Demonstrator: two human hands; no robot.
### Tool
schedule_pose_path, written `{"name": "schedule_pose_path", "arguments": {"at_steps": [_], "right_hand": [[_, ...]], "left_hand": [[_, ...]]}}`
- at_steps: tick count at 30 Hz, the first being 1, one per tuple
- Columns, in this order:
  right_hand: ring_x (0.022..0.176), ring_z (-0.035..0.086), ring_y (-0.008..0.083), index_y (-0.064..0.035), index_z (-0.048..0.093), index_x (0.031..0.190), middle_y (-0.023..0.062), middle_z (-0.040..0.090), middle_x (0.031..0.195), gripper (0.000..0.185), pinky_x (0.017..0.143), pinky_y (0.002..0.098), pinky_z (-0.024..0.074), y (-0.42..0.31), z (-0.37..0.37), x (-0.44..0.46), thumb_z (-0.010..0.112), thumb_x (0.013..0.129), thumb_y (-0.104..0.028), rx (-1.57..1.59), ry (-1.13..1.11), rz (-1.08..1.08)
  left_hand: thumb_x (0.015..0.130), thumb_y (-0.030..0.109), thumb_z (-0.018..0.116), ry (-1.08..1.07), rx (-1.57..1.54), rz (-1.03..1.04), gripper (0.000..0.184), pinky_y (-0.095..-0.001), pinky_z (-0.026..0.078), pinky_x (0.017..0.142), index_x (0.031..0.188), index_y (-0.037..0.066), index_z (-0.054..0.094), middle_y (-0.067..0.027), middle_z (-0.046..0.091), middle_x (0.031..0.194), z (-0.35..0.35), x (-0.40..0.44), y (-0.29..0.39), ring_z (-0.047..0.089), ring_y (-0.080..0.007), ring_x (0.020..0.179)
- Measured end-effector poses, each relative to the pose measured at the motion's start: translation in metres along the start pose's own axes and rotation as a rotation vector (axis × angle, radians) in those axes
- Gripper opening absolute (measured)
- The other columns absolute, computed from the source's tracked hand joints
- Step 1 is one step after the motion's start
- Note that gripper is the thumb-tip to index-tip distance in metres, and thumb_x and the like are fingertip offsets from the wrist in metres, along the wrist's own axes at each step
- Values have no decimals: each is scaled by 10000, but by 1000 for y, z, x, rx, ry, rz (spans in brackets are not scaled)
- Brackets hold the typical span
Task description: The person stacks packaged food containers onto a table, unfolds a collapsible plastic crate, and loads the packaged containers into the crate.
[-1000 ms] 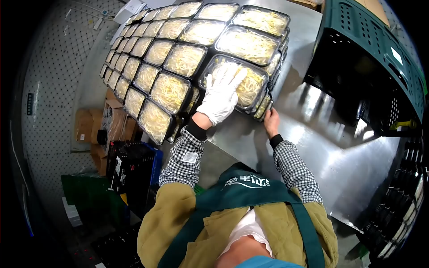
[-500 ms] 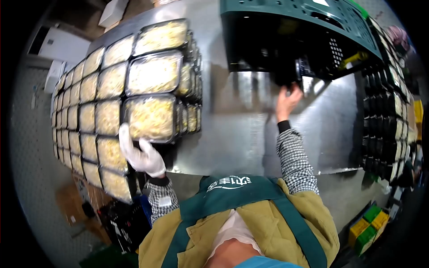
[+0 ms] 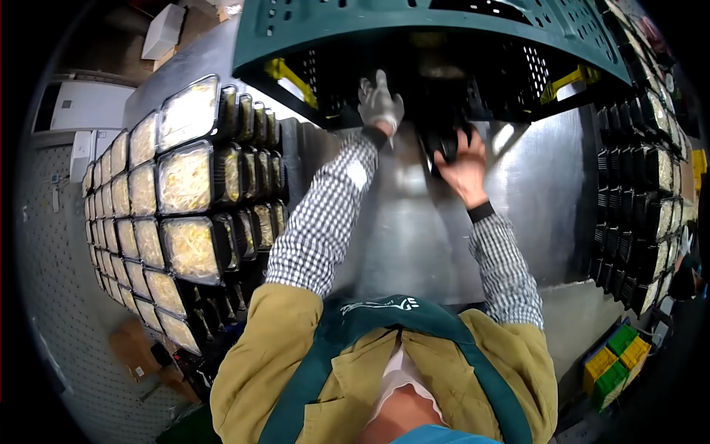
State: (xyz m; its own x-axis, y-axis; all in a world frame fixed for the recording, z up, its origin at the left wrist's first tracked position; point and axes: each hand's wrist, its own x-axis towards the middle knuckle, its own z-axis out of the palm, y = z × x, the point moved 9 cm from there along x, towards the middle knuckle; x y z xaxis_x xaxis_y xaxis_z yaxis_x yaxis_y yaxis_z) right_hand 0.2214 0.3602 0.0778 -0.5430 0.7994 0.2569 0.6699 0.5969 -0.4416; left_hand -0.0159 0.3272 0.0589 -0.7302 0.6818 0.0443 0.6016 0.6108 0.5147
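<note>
My left hand (image 3: 381,103), in a white glove, reaches into the mouth of a dark green crate (image 3: 436,22) with its fingers spread and nothing visible in them. My bare right hand (image 3: 466,166) has its thumb and fingers on a black tray (image 3: 442,144) at the crate's opening. What the tray contains is hidden in shadow. To the left, many clear-lidded black trays of pale sprouts (image 3: 186,177) stand in stacked rows.
The crate sits on a shiny metal table (image 3: 407,251) and has yellow handles (image 3: 292,80) inside. More stacked black trays (image 3: 629,214) line the right side. Green and yellow crates (image 3: 617,362) are low at the right. White boxes (image 3: 89,105) stand far left.
My left hand has moved from the sprout trays on the left to the crate's mouth. My right hand remains by the black tray. The view has shifted, bringing the crate more to the centre.
</note>
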Motion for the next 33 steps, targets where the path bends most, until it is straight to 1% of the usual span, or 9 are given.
{"name": "schedule_pose_path", "arguments": {"at_steps": [5,9,11,13,14,17,20,29,33], "right_hand": [[1070,570,213,-1,537,1201,113,587,1195,456,899,340,457,47,33,-128,485,938,-370,1363,-774,847],[977,623,191,-15,558,1143,104,632,1114,492,836,355,526,28,64,-205,448,943,-451,1560,-1030,1528],[942,633,201,-9,563,1129,109,632,1105,539,817,374,535,38,80,-215,421,941,-494,1361,-1144,1346],[707,660,188,8,596,1022,110,685,842,529,667,339,534,80,81,-185,375,961,-469,455,-1345,602],[616,646,183,-11,623,914,93,663,694,424,608,334,511,73,65,-137,410,953,-376,212,-893,5],[650,653,209,-34,623,888,83,661,708,325,635,325,509,113,30,-58,469,936,-316,506,-537,502],[673,599,106,-6,564,1109,49,644,875,468,599,250,488,136,53,23,636,861,-397,585,-131,294],[724,601,164,-3,601,1062,65,624,915,268,647,315,547,95,118,86,625,887,-204,1337,-79,662],[740,556,74,-60,623,1131,-18,621,902,275,608,222,470,90,43,59,601,899,-204,1220,-226,570]], "left_hand": [[688,473,750,-89,-61,-275,1042,-496,378,1004,1467,193,117,-310,137,1463,20,18,8,245,-426,1338],[729,481,695,-52,-72,-250,959,-431,313,1060,1465,156,172,-282,316,1413,3,13,18,352,-441,1277],[730,428,686,-92,-122,-210,885,-424,375,1004,1436,122,249,-303,478,1263,-11,11,14,430,-406,1219],[726,425,681,-19,-79,-128,838,-415,394,989,1403,84,322,-306,489,1247,-17,15,0,451,-397,1200],[717,425,692,-58,-157,-106,786,-384,423,963,1343,41,413,-280,533,1206,-22,15,-11,514,-363,1139],[779,382,680,-134,-178,-35,693,-372,422,973,1349,73,436,-213,502,1294,-47,-17,-46,507,-293,1176],[878,241,559,-311,-1058,-196,440,-302,411,969,1228,-25,534,-106,598,1185,-65,-96,-69,555,-182,1097],[914,263,510,-901,-1765,-1238,338,-358,470,935,1135,13,566,-118,639,1116,16,-319,-57,604,-213,1029],[953,322,422,-987,-1652,-1017,451,-406,409,1011,1274,14,498,-137,551,1272,6,-306,-25,553,-252,1134]]}}
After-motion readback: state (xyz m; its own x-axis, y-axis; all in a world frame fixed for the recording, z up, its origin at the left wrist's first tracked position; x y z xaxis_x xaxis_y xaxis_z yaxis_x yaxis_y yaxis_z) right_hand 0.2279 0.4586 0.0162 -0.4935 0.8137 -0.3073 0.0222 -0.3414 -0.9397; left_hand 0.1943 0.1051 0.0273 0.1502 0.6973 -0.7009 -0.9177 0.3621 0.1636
